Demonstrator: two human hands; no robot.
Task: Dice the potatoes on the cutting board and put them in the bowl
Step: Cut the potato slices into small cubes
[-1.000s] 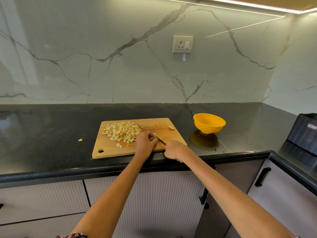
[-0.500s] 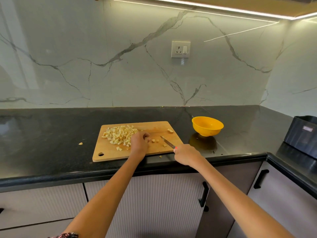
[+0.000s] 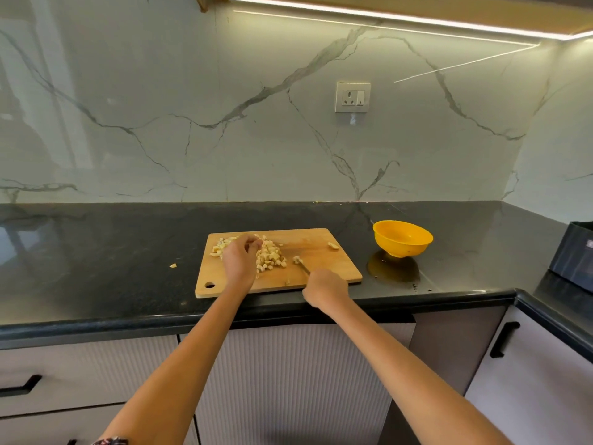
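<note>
- Right hand (image 3: 324, 287) at the near edge of the cutting board (image 3: 340, 268), fingers curled round a knife (image 3: 303, 268); only a short bit of blade shows, pointing away toward a small clump of dice just past its tip.
- Left hand (image 3: 239, 260) further out, over the diced potatoes (image 3: 269, 256), fingers curled down into the pile; whether it pinches any pieces or only gathers them, cannot tell.
- Progress, judged: cutting looks nearly or fully done. No whole potato in view, only small cubes heaped under and right of the left hand.
- Left to do: the transfer. Bowl (image 3: 402, 237), yellow, sits on the table well right of the right hand and beyond it; looks empty.
- Strays: one piece (image 3: 333, 245) at the board's far right corner, one bit (image 3: 173, 265) on the table left of the left hand.
- Nothing stands between board and bowl.
- Dark box (image 3: 574, 255) far right; wall socket (image 3: 353, 97) beyond.
</note>
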